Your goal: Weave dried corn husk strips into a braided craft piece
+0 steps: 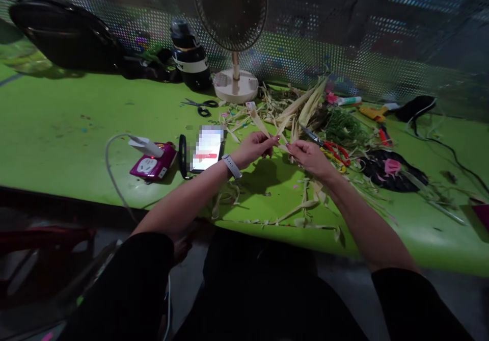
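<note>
A pale strip of dried corn husk (260, 123) is pinched in my left hand (256, 148), its free end pointing up and away. My right hand (307, 156) is closed close beside it, fingertips on the same pale husk between the hands. Just beyond lies a heap of dried husks (305, 106) with long leaves. Red-handled scissors (334, 152) rest right of my right hand, blades toward the heap. Husk scraps (301, 209) are scattered along the table edge below my hands.
Left of my hands stands a lit phone (208, 150) beside a purple power adapter (155, 165) with a white cable. Farther back are black scissors (202, 106), a bottle (191, 60) and a fan (235, 86). A glue gun (372, 112) and black dish with a pink flower (392, 166) lie right.
</note>
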The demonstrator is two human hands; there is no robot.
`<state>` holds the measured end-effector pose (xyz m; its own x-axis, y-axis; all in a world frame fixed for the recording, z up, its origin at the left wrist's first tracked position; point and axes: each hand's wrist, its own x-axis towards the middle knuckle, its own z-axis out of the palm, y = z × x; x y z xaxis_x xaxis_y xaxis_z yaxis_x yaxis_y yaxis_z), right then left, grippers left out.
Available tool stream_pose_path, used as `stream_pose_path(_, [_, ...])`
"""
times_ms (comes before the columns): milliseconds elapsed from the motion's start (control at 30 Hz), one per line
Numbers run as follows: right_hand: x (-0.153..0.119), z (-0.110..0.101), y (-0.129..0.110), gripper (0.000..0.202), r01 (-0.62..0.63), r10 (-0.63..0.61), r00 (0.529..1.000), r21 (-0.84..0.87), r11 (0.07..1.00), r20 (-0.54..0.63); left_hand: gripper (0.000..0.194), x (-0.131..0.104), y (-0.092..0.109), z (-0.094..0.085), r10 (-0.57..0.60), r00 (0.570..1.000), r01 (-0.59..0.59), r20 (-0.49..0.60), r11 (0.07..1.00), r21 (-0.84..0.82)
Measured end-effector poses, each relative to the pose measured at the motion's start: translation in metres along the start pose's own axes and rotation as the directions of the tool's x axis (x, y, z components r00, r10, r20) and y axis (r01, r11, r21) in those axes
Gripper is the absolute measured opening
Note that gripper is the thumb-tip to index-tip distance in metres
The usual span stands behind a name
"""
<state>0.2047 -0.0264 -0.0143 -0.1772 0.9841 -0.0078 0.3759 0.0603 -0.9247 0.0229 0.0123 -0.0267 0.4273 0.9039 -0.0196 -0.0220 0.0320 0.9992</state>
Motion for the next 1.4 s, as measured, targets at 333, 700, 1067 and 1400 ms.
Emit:
stream_pose_path(333, [0.007, -0.001, 0.003, 0.056, -0.031, 0.142, 0.967, 0.453, 0.891, -0.213, 0.024, 0.0, 0.003, -0.004, -0.03, 0.988, 0.091, 0.151, 0.902, -0.422])
stream_pose_path(700, [-0.013, 0.043, 0.005, 0.041, 0.046, -0.071, 0.988, 0.18, 0.983, 0.136, 0.037, -0.003, -0.004, 0.005, 0.099, 0.994, -0.078, 0.054, 0.95, -0.303])
stream_pose_path(1067, [-0.013, 0.038, 0.003, 0.033, 0.165, -0.138, 0.966, -0.109, 0.98, 0.22, 0.029, 0.0, -0.003, -0.004, 0.003, 0.999, 0.008, 0.038, 0.957, -0.29])
stream_pose_path(1400, [-0.007, -0.007, -0.011, 0.055, 0.028, -0.058, 0.974, -0.139, 0.99, -0.218, 0.028, -0.009, 0.01, 0.0, 0.053, 0.978, -0.095, 0.204, 0.974, 0.204])
